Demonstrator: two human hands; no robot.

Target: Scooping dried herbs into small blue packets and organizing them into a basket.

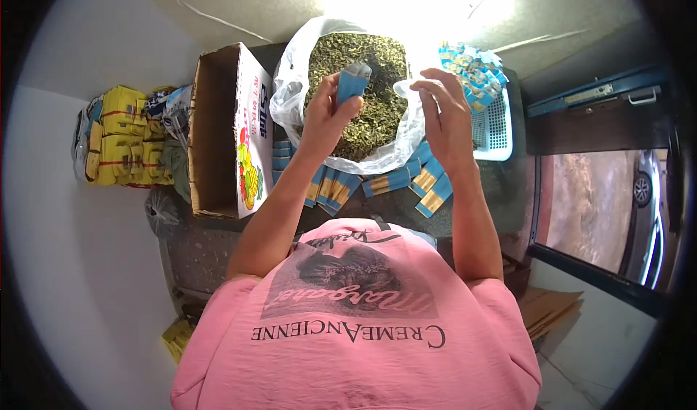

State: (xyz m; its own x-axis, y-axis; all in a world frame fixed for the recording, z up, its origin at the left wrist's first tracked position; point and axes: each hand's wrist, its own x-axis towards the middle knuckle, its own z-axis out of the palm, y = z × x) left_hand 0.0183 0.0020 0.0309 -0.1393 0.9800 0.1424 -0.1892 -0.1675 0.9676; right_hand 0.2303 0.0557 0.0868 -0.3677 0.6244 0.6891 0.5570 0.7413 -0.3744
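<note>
My left hand (333,113) is closed around a small blue packet (353,82), which it holds upright over a clear plastic bag (288,102) full of dried green-brown leaves (362,132). The packet's top end looks silvery. My right hand (446,105) is raised over the bag's right rim, its fingers apart and bent, with no object visible in it. Several flat blue-and-tan packets (386,181) lie along the near side of the bag. Whether the right fingertips touch the plastic, I cannot tell.
A white plastic basket (506,132) at the right bears a heap of blue packets (474,72). An open cardboard box (253,138) stands on its side at the left. Beyond it are stacked yellow bundles (122,135). A bright light glares behind the bag.
</note>
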